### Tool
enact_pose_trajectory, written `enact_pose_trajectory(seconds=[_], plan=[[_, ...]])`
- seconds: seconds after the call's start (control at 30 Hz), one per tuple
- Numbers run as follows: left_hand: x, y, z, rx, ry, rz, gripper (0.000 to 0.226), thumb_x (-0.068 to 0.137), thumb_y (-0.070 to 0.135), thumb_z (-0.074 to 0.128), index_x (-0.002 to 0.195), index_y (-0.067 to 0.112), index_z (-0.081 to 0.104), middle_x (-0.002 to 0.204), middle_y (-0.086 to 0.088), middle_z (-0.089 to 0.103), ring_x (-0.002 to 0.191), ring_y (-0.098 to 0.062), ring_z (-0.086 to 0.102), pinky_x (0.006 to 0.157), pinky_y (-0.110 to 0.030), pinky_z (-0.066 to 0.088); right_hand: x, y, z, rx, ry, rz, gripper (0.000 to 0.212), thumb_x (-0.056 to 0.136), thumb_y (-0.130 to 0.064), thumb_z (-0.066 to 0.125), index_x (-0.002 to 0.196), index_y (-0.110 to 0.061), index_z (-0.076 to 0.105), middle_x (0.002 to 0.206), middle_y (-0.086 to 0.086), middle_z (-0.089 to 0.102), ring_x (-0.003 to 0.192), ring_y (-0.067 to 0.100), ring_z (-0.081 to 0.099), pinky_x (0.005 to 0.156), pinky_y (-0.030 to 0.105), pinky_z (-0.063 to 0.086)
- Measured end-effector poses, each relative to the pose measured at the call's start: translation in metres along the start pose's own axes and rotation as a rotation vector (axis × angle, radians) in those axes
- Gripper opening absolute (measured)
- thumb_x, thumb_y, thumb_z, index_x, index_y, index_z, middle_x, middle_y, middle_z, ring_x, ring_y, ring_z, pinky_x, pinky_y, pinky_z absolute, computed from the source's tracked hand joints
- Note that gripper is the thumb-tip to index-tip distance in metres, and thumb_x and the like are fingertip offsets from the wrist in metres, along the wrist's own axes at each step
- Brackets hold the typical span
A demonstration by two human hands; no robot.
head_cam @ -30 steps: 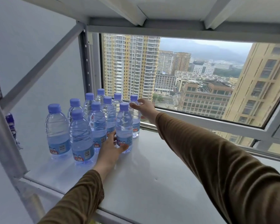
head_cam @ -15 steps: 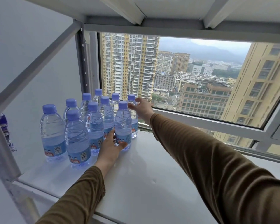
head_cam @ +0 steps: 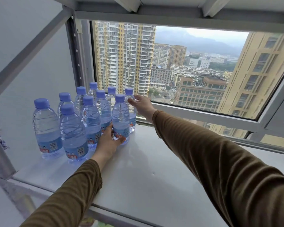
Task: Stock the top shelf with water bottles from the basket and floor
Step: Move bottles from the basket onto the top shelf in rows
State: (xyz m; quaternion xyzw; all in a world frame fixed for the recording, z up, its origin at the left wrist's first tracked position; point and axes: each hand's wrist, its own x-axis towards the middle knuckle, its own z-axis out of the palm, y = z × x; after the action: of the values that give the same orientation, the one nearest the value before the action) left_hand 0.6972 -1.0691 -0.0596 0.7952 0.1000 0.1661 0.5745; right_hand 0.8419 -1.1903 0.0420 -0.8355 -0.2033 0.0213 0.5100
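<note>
Several clear water bottles with blue caps stand grouped at the left of the white top shelf. My left hand wraps the base of the front right bottle, thumb in front and fingers behind; the bottle stands on the shelf. My right hand reaches to the rear right bottle by the window. Its fingers are stretched out, and the thumb tip rests on the bottle's shoulder. Both arms wear brown sleeves.
A grey metal frame with a diagonal brace borders the shelf on the left, and a beam runs overhead. Behind the shelf is a window with a white sill. The shelf's right half is bare white surface.
My right hand's fingers have loosened from the rear bottle's top and now only touch its side. My left hand stays on the front bottle's base. The view shifted slightly.
</note>
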Motion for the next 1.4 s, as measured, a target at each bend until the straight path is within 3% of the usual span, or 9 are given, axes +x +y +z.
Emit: enact_pose_trajectory(seconds=[0.17,0.3,0.37,0.5,0.7,0.93,1.13,1.3,1.4], plan=[[-0.014,-0.001,-0.008,-0.011,-0.044,0.004,0.082,0.086,0.012,0.077,0.154,0.021,0.032,0.149,-0.001,0.049,0.134,-0.015,0.047,0.105,-0.027,0.038,-0.032,0.014,-0.008,-0.092,0.042,0.008,0.064,0.101,-0.043,0.062,0.153,-0.01,0.045,0.147,0.017,0.059,0.135,0.029,0.058,0.114,0.047,0.045],[-0.032,0.001,-0.025,0.179,-0.081,0.044,0.079,0.088,0.026,0.076,0.154,0.018,0.034,0.152,-0.005,0.047,0.139,-0.023,0.046,0.113,-0.038,0.039,-0.086,0.02,-0.016,-0.358,0.123,-0.039,0.057,0.103,-0.039,0.058,0.152,-0.012,0.048,0.153,0.012,0.056,0.142,0.029,0.05,0.115,0.037,0.038],[-0.044,0.003,-0.037,0.306,-0.138,0.079,0.075,0.09,0.03,0.073,0.153,0.015,0.035,0.155,-0.01,0.045,0.14,-0.027,0.045,0.115,-0.044,0.038,-0.121,0.02,-0.016,-0.445,0.124,-0.057,0.054,0.103,-0.036,0.059,0.151,-0.011,0.049,0.152,0.012,0.056,0.143,0.032,0.048,0.116,0.038,0.035],[-0.074,0.006,-0.06,0.622,-0.302,0.216,0.063,0.097,0.036,0.062,0.15,0.01,0.041,0.156,-0.01,0.042,0.142,-0.03,0.042,0.115,-0.039,0.032,-0.204,0.019,-0.01,-0.611,0.138,-0.051,0.055,0.102,-0.04,0.059,0.151,-0.017,0.048,0.154,0.008,0.053,0.145,0.03,0.041,0.117,0.041,0.034],[-0.132,-0.005,-0.084,0.789,-0.395,0.417,0.059,0.095,0.042,0.062,0.143,0.011,0.051,0.147,-0.015,0.051,0.136,-0.033,0.045,0.113,-0.043,0.035,-0.319,0.015,0.012,-0.815,0.132,-0.057,0.058,0.102,-0.048,0.056,0.153,-0.023,0.046,0.16,0.007,0.047,0.148,0.03,0.037,0.114,0.047,0.036],[-0.205,-0.014,-0.099,0.824,-0.313,0.666,0.06,0.092,0.047,0.057,0.139,0.01,0.055,0.144,-0.018,0.053,0.133,-0.038,0.048,0.111,-0.048,0.036,-0.406,0.009,0.041,-0.872,0.147,-0.072,0.058,0.102,-0.05,0.053,0.153,-0.022,0.046,0.163,0.007,0.042,0.152,0.03,0.031,0.119,0.052,0.029],[-0.267,-0.057,-0.107,0.795,-0.266,0.79,0.062,0.089,0.037,0.07,0.143,0.015,0.047,0.155,-0.015,0.04,0.148,-0.037,0.029,0.119,-0.055,0.025,-0.477,0.027,0.074,-0.905,0.148,-0.14,0.058,0.101,-0.052,0.047,0.152,-0.024,0.047,0.165,0.004,0.039,0.155,0.03,0.029,0.123,0.054,0.023],[-0.324,-0.114,-0.121,0.786,-0.388,0.762,0.065,0.093,0.038,0.065,0.15,0.02,0.04,0.164,-0.01,0.023,0.154,-0.031,0.012,0.122,-0.056,0.017,-0.537,0.071,0.118,-0.834,0.136,-0.025,0.056,0.102,-0.049,0.05,0.153,-0.03,0.042,0.168,-0.001,0.032,0.158,0.026,0.021,0.126,0.055,0.017],[-0.34,-0.157,-0.129,0.802,-0.478,0.738,0.065,0.094,0.038,0.064,0.152,0.019,0.039,0.165,-0.01,0.023,0.155,-0.03,0.011,0.122,-0.056,0.017,-0.558,0.095,0.15,-0.782,0.095,0.084,0.055,0.103,-0.047,0.051,0.155,-0.028,0.042,0.169,-0.002,0.03,0.158,0.027,0.018,0.126,0.053,0.014]])
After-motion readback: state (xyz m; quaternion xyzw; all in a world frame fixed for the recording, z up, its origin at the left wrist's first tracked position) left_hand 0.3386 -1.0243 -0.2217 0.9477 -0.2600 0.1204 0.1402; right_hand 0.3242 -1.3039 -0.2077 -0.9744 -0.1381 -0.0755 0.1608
